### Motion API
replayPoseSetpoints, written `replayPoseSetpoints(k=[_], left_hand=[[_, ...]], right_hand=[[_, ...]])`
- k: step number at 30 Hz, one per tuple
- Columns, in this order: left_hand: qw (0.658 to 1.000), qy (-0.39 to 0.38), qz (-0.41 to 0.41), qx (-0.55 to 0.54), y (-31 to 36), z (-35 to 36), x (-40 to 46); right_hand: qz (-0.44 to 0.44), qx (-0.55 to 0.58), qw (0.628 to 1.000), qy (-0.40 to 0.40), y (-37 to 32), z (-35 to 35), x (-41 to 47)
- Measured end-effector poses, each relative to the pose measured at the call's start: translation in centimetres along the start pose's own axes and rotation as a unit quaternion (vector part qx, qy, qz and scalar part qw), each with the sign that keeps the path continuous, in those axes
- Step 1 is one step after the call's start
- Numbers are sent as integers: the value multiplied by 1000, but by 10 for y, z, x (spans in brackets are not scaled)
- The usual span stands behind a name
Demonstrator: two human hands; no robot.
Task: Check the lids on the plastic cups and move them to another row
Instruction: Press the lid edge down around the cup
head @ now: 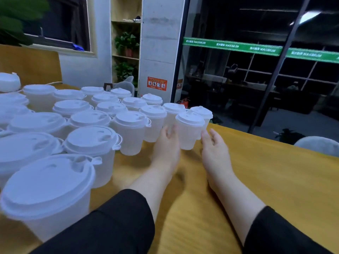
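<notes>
White lids top frosted, see-through cups on a yellow wood-grain table. Both sleeves are black. On the far wall hangs an orange sign; far right, a green banner.

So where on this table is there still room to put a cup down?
Bare wood lies right of the right hand, out to the table edge, and between the two forearms. Left of the left hand it is crowded: lidded cups stand packed in rows.

Cups at the left edge of the frame are cut off. The left hand hides the base of a cup behind it. Text on the orange sticker, upper centre, is too small to read. Both sleeves run off the bottom edge.
</notes>
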State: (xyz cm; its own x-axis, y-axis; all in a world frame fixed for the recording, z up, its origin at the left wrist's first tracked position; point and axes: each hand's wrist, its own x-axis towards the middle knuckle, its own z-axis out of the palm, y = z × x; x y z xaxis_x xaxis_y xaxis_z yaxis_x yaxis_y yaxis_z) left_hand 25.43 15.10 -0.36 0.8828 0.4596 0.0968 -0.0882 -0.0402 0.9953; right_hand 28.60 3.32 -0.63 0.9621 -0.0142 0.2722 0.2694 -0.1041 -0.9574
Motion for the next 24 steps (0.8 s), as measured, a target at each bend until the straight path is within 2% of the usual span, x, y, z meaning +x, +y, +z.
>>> replayPoseSetpoints(k=[3, 6, 12, 18, 24], left_hand=[[999, -20, 19, -28, -1, 3, 14], [997, -60, 43, -25, -2, 9, 21], [993, -85, 46, -61, 8, 12, 7], [989, -109, -35, -97, 29, 32, -47], [971, -205, -98, -76, 34, 70, -114]], right_hand=[[-15, -17, 1000, -12, 2, 14, 22], [11, 24, 1000, -16, 12, 18, 37], [42, 78, 996, 5, 8, 3, 20], [83, 117, 990, -4, -21, -57, -41], [100, 73, 992, -20, -48, -152, -118]])
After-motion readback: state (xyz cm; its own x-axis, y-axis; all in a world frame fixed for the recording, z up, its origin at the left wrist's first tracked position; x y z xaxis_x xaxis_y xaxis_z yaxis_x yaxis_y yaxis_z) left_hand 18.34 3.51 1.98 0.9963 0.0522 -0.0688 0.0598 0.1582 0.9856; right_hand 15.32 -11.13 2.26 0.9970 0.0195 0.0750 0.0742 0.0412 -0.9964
